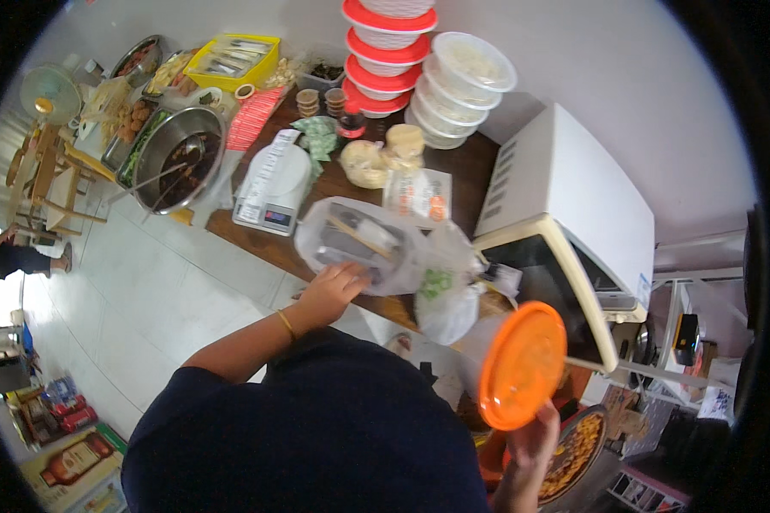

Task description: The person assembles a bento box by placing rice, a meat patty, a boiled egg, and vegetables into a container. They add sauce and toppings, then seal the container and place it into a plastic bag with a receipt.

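My left hand [330,292], with a yellow bracelet on its wrist, rests its curled fingers at the near edge of a translucent plastic bag [405,272]. A clear plastic package and a wooden stick [359,236] lie inside the bag; whether the fingers pinch anything is hidden. At the lower right, my right hand [536,436] holds a translucent tub with an orange lid [526,365], tilted on its side. A knotted plastic bag with green contents [446,301] lies between the hands. Left of the open bag stands a white kitchen scale [273,183] with a printed strip on it.
A white microwave oven [590,199] stands at the right, its door open. Behind are stacked red-lidded bowls [388,54] and clear-lidded bowls [465,83]. A steel pot [212,131] with ladles and dark liquid is at the left, beside food trays. A person stands far left.
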A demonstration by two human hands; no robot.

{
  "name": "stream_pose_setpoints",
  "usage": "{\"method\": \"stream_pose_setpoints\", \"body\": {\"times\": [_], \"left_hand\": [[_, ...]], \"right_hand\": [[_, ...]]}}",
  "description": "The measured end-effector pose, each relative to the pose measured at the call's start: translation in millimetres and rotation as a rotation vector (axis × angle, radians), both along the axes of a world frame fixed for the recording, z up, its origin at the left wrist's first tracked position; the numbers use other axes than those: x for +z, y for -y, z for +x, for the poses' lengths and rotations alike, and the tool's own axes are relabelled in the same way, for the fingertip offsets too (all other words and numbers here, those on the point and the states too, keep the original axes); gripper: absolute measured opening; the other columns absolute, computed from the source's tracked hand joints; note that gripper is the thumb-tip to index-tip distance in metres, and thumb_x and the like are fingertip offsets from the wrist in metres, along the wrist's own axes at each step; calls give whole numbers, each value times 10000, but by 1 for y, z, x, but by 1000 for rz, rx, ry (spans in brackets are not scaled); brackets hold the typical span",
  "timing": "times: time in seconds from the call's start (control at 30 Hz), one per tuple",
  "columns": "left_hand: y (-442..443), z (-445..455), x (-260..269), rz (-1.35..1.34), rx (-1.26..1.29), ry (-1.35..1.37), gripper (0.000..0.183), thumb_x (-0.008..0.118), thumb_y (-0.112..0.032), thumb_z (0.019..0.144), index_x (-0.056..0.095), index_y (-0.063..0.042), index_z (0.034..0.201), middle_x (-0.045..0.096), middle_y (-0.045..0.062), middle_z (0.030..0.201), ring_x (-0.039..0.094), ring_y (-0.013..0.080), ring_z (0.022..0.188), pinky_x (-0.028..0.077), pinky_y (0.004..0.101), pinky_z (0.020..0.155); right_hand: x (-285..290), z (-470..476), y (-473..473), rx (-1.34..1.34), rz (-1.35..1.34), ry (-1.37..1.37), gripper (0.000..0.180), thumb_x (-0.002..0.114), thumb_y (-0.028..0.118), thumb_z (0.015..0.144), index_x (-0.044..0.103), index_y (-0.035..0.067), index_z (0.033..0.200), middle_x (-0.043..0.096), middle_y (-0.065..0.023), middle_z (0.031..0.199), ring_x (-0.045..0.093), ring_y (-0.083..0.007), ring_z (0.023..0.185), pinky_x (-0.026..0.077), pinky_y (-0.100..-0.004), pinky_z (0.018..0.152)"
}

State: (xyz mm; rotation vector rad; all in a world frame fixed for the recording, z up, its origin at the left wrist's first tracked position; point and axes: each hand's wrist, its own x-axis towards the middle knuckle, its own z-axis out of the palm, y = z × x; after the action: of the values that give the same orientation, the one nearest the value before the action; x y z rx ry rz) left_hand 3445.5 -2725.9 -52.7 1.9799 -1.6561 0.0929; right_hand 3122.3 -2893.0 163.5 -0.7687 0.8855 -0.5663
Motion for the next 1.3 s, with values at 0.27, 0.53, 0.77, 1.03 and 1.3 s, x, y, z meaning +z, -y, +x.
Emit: {"method": "stream_pose_setpoints", "body": {"times": [0.27,0.53,0.77,1.03,1.3], "left_hand": [[-51,83,-57,100,-199,25,296,510,-173,820,612,-55,1072,610,104,1121,511,262,1168,339,444,1050],[-78,100,-67,40,-326,-94,157,555,-134,822,627,-52,935,610,91,1061,537,242,1092,362,440,1039],[-54,145,-41,40,163,-712,100,585,-135,801,591,-37,824,608,138,861,594,329,851,477,410,755],[70,194,-44,326,-114,-793,207,646,-236,791,713,-57,870,677,145,768,659,290,721,510,363,668],[74,188,-45,445,10,-894,250,682,-247,795,686,-18,896,676,159,841,657,280,760,509,354,698]], "right_hand": [[-174,197,-92,89,285,146,344,576,132,853,519,-28,1152,589,-132,1178,602,-276,1051,521,-444,881],[-254,260,-107,-61,216,58,196,569,87,883,562,-21,1046,635,-120,991,646,-251,930,552,-416,838],[-260,250,-81,89,-10,-250,150,565,53,880,545,-1,1018,623,-83,946,628,-191,865,526,-328,789],[-263,309,19,480,-599,-612,207,613,175,894,659,-18,951,650,-33,828,573,-104,736,459,-257,674],[-260,317,24,477,-311,-552,211,596,186,913,665,-5,972,641,-21,840,545,-83,728,429,-227,636]]}}
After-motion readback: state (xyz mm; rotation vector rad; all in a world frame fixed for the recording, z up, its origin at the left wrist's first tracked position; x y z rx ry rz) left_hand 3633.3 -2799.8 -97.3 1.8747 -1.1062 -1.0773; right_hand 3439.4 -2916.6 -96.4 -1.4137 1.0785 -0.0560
